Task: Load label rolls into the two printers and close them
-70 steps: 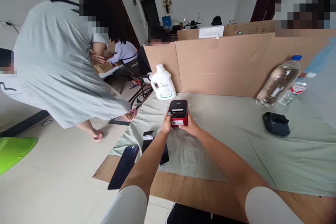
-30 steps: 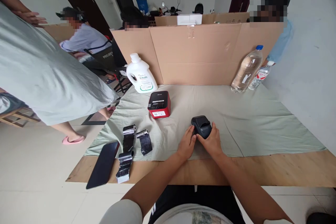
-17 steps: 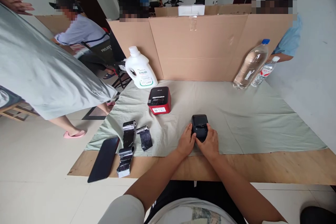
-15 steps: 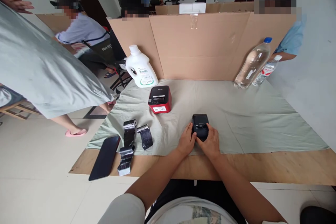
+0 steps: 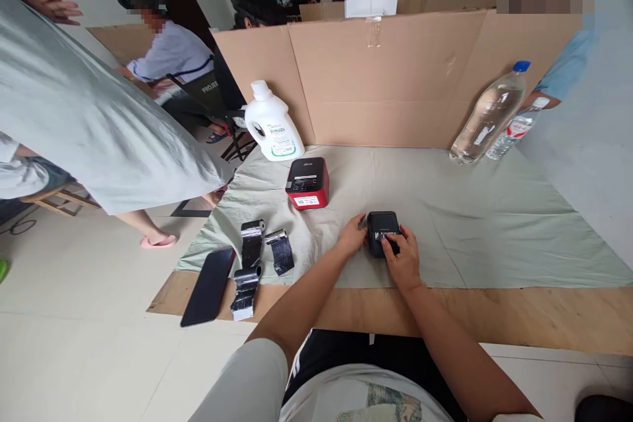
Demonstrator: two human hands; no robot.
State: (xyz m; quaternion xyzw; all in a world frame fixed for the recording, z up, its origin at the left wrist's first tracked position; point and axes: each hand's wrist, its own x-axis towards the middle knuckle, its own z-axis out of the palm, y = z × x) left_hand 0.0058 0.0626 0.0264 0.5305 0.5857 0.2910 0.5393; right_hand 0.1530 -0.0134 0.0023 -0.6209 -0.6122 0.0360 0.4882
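While the small black printer (image 5: 383, 232) sits on the cloth (image 5: 469, 224) nr the table's front edge, left hand (image 5: 352, 237) braces its left side, fingers curled; right hand (image 5: 404, 258) presses fingertips on top, w/ thumb at its near side. Prob light, rigid plastic, smooth — best held by the sides. Red printer (image 5: 307, 182) farther back-left.

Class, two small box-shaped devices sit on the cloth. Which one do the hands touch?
The black device, nearest the table's front edge, between the left hand and right hand. The red device stands untouched farther back.
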